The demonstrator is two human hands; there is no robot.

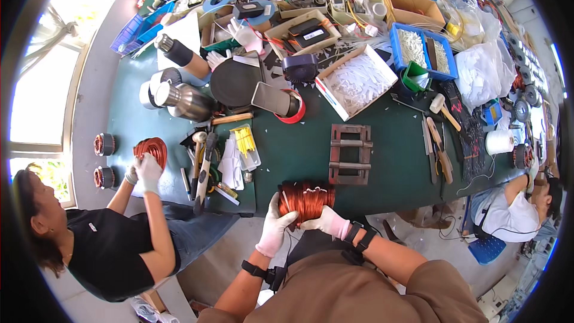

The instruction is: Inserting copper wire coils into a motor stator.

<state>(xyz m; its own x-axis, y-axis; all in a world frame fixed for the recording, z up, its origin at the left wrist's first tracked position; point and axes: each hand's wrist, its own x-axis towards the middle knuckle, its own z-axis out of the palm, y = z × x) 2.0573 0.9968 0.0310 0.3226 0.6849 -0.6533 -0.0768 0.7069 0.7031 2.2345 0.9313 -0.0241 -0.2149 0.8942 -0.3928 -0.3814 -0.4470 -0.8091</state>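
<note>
At the near edge of the table, a thick reddish copper wire coil [306,202] with small white bits along its upper rim is between my gloved hands. My left hand [277,227] wraps its left side, thumb up against the wire. The fingers of my right hand [327,222] close on its lower right. Parts of the fingers on both hands are hidden behind the coil. Just beyond it, on the green table [284,155], lies a dark metal frame [350,154] with two crossbars.
To the left, a co-worker's gloved hands [147,173] hold a copper wire bundle [152,151]. Hammers [205,170] and a tray of yellow strips [245,143] lie between us. Beyond are a box of white strips [359,81] and steel flasks [185,98]. A mallet [443,110] lies right.
</note>
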